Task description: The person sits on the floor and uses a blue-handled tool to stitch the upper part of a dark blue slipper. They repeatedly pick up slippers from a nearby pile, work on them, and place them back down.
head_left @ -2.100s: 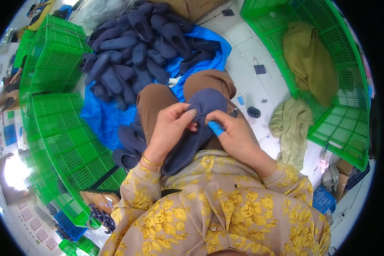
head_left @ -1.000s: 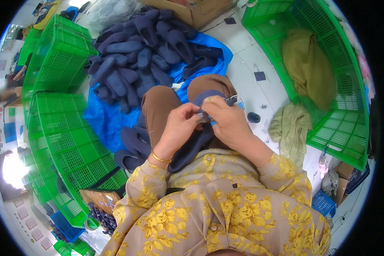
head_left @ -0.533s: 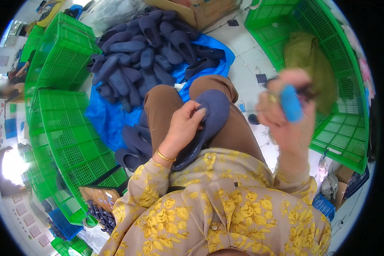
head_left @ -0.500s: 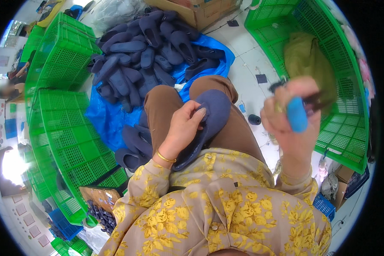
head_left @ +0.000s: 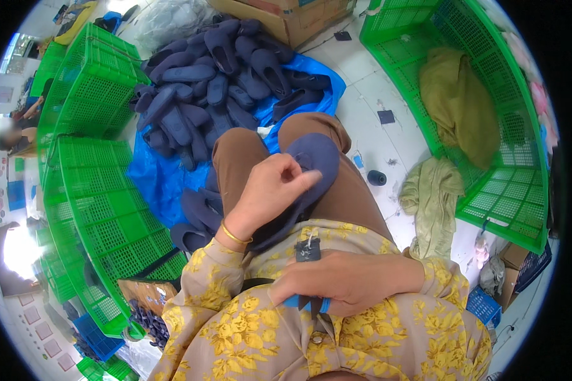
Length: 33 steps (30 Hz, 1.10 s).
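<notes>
A dark navy slipper lies across my lap, its toe on my thigh. My left hand is over its opening, fingers curled and thumb bent toward them; whatever they pinch is too small to make out. My right hand is drawn close to my belly, closed round a small tool with blue sides and dark pointed ends below the fingers. A dark rectangular piece with a pale loop at its top sticks out above this hand; how it joins the tool is hidden.
A heap of navy slippers lies on blue sheeting beyond my knees. Green crates line the left; another crate at the right holds olive cloth. A thread spool and pale green cloth are on the floor.
My right hand has come from the raised right side down to my belly with the blue tool. My left hand has lifted slightly off the slipper's edge, its fingers curling.
</notes>
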Motion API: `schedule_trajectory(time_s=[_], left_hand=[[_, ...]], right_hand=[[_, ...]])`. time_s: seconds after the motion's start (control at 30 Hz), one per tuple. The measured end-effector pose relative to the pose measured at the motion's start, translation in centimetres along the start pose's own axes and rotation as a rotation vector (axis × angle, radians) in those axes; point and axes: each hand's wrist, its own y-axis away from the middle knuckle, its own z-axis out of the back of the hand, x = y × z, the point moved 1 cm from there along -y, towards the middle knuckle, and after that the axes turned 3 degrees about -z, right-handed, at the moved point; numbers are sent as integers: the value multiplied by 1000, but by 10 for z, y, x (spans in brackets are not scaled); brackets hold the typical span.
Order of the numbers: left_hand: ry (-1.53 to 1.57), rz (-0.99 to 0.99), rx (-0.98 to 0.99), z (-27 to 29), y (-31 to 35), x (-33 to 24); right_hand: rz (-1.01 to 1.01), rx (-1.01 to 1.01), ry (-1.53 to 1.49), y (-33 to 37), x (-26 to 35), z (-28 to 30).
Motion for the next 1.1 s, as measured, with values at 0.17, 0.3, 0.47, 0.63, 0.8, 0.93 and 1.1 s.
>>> schedule_trajectory(time_s=[0.17, 0.3, 0.47, 0.63, 0.8, 0.93, 1.1], left_hand=[[-75, -78, 39, 10, 2, 3], [206, 103, 169, 24, 7, 2], [319, 98, 196, 28, 7, 6], [276, 136, 197, 24, 2, 9], [485, 200, 157, 17, 1, 17], [875, 297, 151, 26, 6, 17], [1109, 360, 189, 28, 7, 26]], right_hand=[[88, -186, 74, 6, -8, 6], [-100, -858, 466, 5, -53, 36], [-233, -781, 635, 0, -96, 57], [-208, -763, 516, -2, -99, 62], [34, -1071, 465, -12, -118, 59], [-61, -1137, -723, 11, -123, 75], [-78, -1069, -795, 34, -150, 80]])
